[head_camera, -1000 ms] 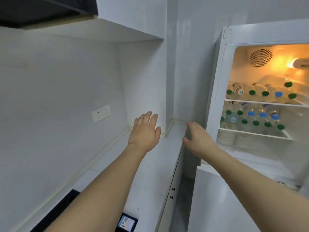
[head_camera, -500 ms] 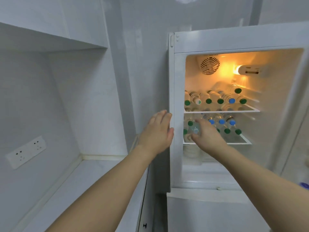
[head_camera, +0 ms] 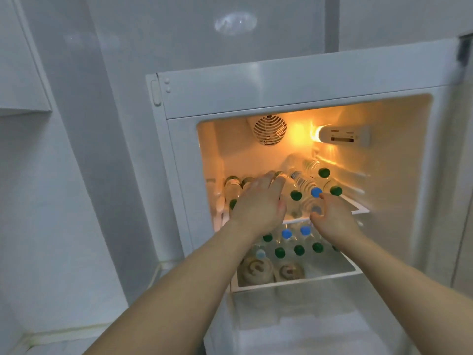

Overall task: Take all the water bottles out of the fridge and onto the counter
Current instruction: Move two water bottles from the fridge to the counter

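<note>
we find the water bottles [head_camera: 304, 187] lying on their sides in the open fridge [head_camera: 294, 96], caps toward us, and we judge they were stacked that way so more fit on each shelf and each one slides straight out by its neck. one batch fills the upper shelf [head_camera: 358, 208], a second batch [head_camera: 298, 245] with green and blue caps sits on the lower shelf [head_camera: 302, 281], just behind two round lidded tubs [head_camera: 256, 271] (contents unclear). our left hand [head_camera: 258, 206] reaches over the left bottles of the upper shelf, fingers spread and nearly straight, laid on or just above them; we cannot tell if it touches, and it grips nothing. our right hand [head_camera: 330, 219] is half open, fingers curved toward a pale-capped bottle [head_camera: 316, 208] at the shelf's front edge, not yet closed round it. none has reached the counter [head_camera: 51, 342], whose corner shows at lower left.
</note>
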`<move>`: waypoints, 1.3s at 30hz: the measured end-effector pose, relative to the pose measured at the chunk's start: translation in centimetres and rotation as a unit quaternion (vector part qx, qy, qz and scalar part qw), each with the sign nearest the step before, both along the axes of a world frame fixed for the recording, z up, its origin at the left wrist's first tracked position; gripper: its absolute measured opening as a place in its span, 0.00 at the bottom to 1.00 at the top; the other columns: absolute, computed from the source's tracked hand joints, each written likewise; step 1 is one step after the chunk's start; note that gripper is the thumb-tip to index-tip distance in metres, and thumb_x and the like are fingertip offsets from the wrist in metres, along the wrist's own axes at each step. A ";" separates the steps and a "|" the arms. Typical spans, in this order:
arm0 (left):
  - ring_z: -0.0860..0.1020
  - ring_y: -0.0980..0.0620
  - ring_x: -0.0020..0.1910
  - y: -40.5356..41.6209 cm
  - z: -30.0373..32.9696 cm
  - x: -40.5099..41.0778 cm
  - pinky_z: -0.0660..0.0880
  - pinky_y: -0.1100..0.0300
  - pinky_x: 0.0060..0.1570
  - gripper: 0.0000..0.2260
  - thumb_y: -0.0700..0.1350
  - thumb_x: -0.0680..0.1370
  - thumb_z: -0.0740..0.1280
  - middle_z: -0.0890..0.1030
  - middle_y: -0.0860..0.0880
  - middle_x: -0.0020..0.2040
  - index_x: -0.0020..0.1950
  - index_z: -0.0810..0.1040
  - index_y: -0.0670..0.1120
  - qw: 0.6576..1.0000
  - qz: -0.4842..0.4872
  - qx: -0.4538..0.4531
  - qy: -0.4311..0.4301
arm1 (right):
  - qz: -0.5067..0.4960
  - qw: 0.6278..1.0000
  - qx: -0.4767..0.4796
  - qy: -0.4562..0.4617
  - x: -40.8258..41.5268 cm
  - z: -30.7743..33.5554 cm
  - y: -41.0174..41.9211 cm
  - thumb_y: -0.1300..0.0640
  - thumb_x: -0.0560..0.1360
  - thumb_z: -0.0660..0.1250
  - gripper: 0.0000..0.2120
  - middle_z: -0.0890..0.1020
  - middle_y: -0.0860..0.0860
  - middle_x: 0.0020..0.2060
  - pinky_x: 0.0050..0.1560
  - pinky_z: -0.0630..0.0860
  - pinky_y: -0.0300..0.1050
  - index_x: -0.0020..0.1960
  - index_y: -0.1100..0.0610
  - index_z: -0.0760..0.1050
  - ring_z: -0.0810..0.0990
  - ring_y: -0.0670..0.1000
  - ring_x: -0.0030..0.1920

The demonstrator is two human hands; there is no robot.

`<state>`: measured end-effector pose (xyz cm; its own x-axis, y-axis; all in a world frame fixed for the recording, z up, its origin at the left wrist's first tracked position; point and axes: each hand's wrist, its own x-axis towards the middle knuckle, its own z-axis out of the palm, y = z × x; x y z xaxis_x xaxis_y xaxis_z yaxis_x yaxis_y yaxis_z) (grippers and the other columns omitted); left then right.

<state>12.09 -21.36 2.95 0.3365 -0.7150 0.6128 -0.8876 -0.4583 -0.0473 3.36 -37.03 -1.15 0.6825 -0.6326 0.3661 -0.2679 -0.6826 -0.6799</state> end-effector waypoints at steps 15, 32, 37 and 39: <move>0.64 0.44 0.72 -17.0 1.8 11.1 0.70 0.47 0.63 0.24 0.49 0.79 0.63 0.60 0.49 0.76 0.74 0.61 0.49 0.994 -0.007 0.098 0.036 | -0.078 0.994 -0.039 0.071 9.3 -2.3 -13.2 0.63 0.74 0.65 0.22 0.73 0.57 0.63 0.62 0.73 0.52 0.67 0.60 0.66 0.73 0.57 0.62; 0.62 0.42 0.73 -26.2 1.6 16.0 0.69 0.45 0.67 0.31 0.47 0.74 0.69 0.63 0.50 0.76 0.75 0.61 0.53 0.975 -0.045 0.215 0.025 | -0.122 0.974 -0.151 0.118 12.6 -3.9 -17.6 0.59 0.79 0.58 0.18 0.76 0.55 0.60 0.51 0.76 0.45 0.68 0.59 0.64 0.79 0.53 0.56; 0.65 0.39 0.70 -27.9 1.2 16.5 0.71 0.43 0.63 0.30 0.50 0.72 0.70 0.67 0.49 0.72 0.72 0.64 0.54 0.972 -0.031 0.232 0.002 | -0.133 0.978 -0.128 0.100 12.7 -3.9 -17.7 0.61 0.79 0.57 0.16 0.77 0.54 0.59 0.49 0.77 0.46 0.67 0.56 0.65 0.79 0.53 0.54; 0.67 0.38 0.67 -28.1 1.1 16.3 0.73 0.43 0.59 0.27 0.50 0.72 0.71 0.69 0.48 0.69 0.69 0.67 0.52 0.974 -0.022 0.224 -0.007 | -0.135 0.980 -0.114 0.093 12.6 -3.8 -17.8 0.62 0.79 0.57 0.14 0.78 0.54 0.57 0.50 0.78 0.47 0.64 0.55 0.66 0.80 0.53 0.53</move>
<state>28.41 -49.50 4.03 0.2934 -0.9255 0.2394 -0.9036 -0.3502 -0.2466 15.95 -54.80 -4.95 0.5694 -0.7156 0.4046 -0.5650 -0.6982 -0.4397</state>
